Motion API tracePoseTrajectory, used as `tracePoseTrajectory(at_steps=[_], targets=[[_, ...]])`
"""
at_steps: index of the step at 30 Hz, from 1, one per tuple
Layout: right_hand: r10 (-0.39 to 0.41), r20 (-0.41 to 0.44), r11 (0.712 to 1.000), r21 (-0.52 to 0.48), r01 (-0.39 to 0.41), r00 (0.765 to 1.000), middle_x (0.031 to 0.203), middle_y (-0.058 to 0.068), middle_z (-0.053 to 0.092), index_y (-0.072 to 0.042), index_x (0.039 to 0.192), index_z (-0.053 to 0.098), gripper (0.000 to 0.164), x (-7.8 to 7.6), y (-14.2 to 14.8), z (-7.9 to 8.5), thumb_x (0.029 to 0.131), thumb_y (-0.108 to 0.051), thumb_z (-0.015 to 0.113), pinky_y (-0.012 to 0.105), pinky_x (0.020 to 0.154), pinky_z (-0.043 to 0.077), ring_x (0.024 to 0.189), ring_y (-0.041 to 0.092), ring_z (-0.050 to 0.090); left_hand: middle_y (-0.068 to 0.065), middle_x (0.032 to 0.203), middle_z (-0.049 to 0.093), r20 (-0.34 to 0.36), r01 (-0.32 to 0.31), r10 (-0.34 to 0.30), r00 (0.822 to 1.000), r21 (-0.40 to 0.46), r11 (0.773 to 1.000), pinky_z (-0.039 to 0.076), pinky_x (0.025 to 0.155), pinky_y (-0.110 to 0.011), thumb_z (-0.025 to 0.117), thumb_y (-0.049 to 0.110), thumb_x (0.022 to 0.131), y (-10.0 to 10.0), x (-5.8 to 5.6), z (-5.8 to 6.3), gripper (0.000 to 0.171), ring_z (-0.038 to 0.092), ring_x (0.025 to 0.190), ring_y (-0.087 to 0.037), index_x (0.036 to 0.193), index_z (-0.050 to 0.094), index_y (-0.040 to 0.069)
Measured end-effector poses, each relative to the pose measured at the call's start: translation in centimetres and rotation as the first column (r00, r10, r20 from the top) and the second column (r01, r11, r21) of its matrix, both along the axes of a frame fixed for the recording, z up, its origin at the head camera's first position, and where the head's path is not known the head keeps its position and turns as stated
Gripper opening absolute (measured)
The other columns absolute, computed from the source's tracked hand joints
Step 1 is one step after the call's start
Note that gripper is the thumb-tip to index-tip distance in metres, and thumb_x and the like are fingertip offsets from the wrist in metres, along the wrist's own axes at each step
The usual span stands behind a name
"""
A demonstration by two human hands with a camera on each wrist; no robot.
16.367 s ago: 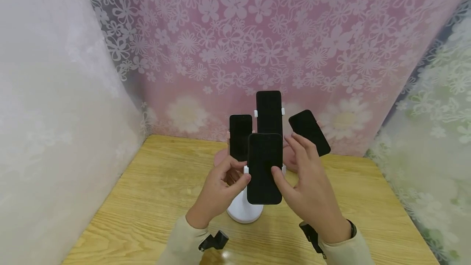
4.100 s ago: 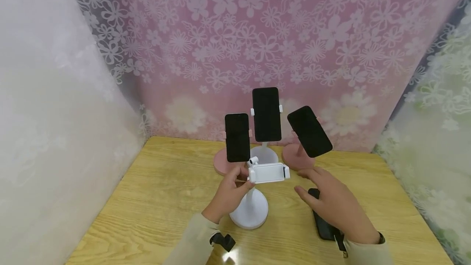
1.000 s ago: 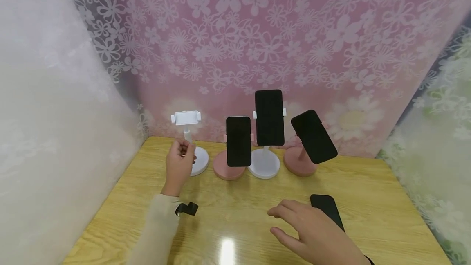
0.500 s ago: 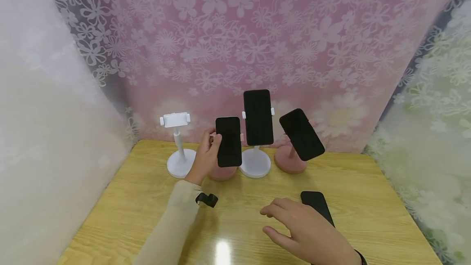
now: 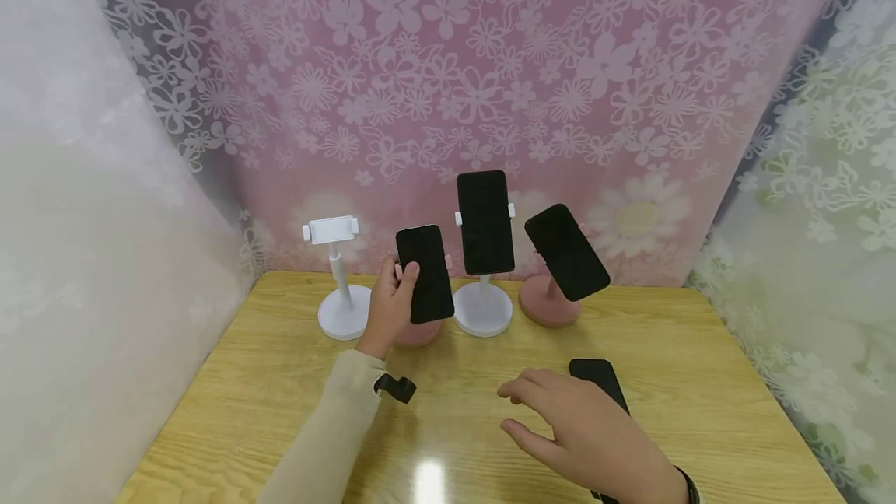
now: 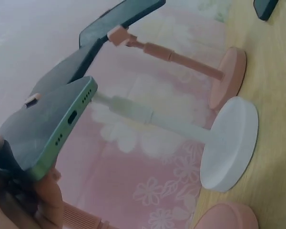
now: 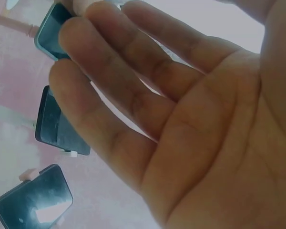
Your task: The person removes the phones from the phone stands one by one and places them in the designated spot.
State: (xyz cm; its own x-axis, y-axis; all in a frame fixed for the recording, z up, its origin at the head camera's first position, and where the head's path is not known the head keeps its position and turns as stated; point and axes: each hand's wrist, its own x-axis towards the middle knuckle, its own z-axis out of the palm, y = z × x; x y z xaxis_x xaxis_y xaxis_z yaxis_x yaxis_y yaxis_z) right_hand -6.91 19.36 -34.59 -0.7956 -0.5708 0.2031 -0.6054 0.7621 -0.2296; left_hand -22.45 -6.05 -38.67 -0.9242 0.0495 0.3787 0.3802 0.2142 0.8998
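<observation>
Phone (image 5: 427, 280), clamped on left pink stand (image 5: 420, 335); edge gripped by left hand (image 5: 390, 306). Right hand (image 5: 586, 435): fingers loosely extended, nothing held. Probably light, rigid, slick, breakable; best grasped by long edges.

Phones (image 5: 430, 280) are black-faced, stands (image 5: 483, 316) pink or white, the pink backdrop (image 5: 420, 99) white-flowered.

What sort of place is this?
Probably a small curtained-off demonstration or filming corner: a wood-grain table with four phone stands near its back edge, a floral backdrop and side hangings.
</observation>
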Motion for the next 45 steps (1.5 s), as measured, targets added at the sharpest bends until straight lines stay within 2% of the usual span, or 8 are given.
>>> tracePoseTrajectory(at_steps=[4, 12, 18, 22, 28, 35, 40, 45], targets=[[0.024, -0.028, 0.999, -0.021, -0.025, 0.999, 0.105, -0.023, 0.057, -0.031, 0.112, 0.062, 0.03, 0.1, 0.2, 0.1, 0.093, -0.052, 0.051, 0.025, 0.075, 0.051, 0.091, -0.003, 0.057, -0.016, 0.105, 0.059, 0.0, -0.021, 0.021, 1.0, 0.008, 1.0, 0.052, 0.084, -0.042, 0.042, 0.023, 0.103, 0.0, 1.3, 0.1, 0.031, 0.063, 0.098, -0.028, 0.125, 0.045, 0.002], [0.026, -0.051, 0.997, -0.068, -0.03, 0.998, 0.105, -0.024, 0.057, -0.031, 0.111, 0.061, 0.027, 0.6, 0.7, 0.4, 0.092, -0.049, 0.056, 0.025, 0.074, 0.052, 0.089, -0.003, 0.058, -0.013, 0.104, 0.059, -0.012, 0.048, -0.048, 0.999, 0.052, 0.997, 0.054, 0.08, -0.032, 0.042, 0.018, 0.103, -0.2, 4.4, -0.5, 0.029, 0.065, 0.094, -0.023, 0.128, 0.044, 0.003], [0.025, -0.059, 0.998, -0.059, -0.028, 0.998, 0.105, -0.025, 0.056, -0.031, 0.112, 0.061, 0.028, 0.9, 1.0, 0.9, 0.093, -0.05, 0.054, 0.024, 0.075, 0.051, 0.089, -0.004, 0.057, -0.01, 0.1, 0.059, -0.003, 0.021, -0.021, 1.0, 0.037, 0.999, 0.053, 0.079, -0.03, 0.044, 0.019, 0.102, -0.6, 6.6, 0.1, 0.027, 0.065, 0.092, -0.019, 0.125, 0.046, 0.004], [0.005, 0.017, 0.998, -0.062, -0.004, 1.0, 0.109, -0.025, 0.055, -0.032, 0.12, 0.057, 0.036, 1.2, 1.2, 1.3, 0.093, -0.054, 0.05, 0.024, 0.075, 0.051, 0.09, -0.005, 0.056, -0.011, 0.088, 0.056, 0.024, -0.007, 0.006, 1.0, 0.05, 0.999, 0.049, 0.075, -0.025, 0.046, 0.019, 0.101, -0.6, 8.1, 0.5, 0.028, 0.061, 0.084, -0.015, 0.123, 0.046, 0.002], [-0.022, 0.094, 0.997, -0.066, 0.028, 0.995, 0.108, -0.025, 0.056, -0.032, 0.131, 0.049, 0.049, 1.6, 1.2, 1.5, 0.092, -0.061, 0.045, 0.024, 0.074, 0.051, 0.09, -0.006, 0.056, -0.01, 0.096, 0.063, 0.067, -0.032, 0.024, 0.997, 0.11, 0.993, 0.053, 0.074, -0.024, 0.049, 0.018, 0.1, -0.3, 10.5, 0.0, 0.029, 0.064, 0.084, -0.013, 0.123, 0.044, 0.001], [-0.03, -0.026, 0.998, -0.06, 0.029, 0.999, 0.114, -0.021, 0.055, -0.029, 0.127, 0.053, 0.046, 1.8, 0.3, 1.1, 0.089, -0.054, 0.057, 0.029, 0.083, 0.05, 0.099, -0.002, 0.054, -0.013, 0.108, 0.062, 0.06, 0.064, -0.075, 0.995, 0.166, 0.984, 0.055, 0.077, -0.029, 0.048, 0.02, 0.1, 0.9, 12.6, -1.4, 0.033, 0.067, 0.093, -0.02, 0.13, 0.038, 0.009], [-0.114, -0.163, 0.992, -0.068, 0.104, 0.98, 0.117, -0.005, 0.055, -0.019, 0.127, 0.056, 0.05, 1.3, -1.1, 0.4, 0.085, -0.043, 0.067, 0.038, 0.091, 0.047, 0.107, 0.014, 0.052, -0.01, 0.09, 0.055, 0.055, 0.149, -0.158, 0.986, 0.149, 0.978, 0.055, 0.074, -0.031, 0.044, 0.018, 0.102, 2.3, 14.3, -1.7, 0.034, 0.065, 0.086, -0.019, 0.133, 0.035, 0.012], [-0.197, -0.154, 0.978, -0.103, 0.182, 0.968, 0.115, 0.001, 0.059, -0.011, 0.132, 0.054, 0.05, 1.0, -2.4, 0.0, 0.089, -0.032, 0.065, 0.037, 0.085, 0.051, 0.101, 0.015, 0.057, -0.004, 0.083, 0.047, 0.031, 0.179, -0.182, 0.983, 0.074, 0.981, 0.054, 0.07, -0.028, 0.043, 0.018, 0.102, 3.5, 15.2, -1.7, 0.035, 0.063, 0.083, -0.015, 0.135, 0.033, 0.014]])
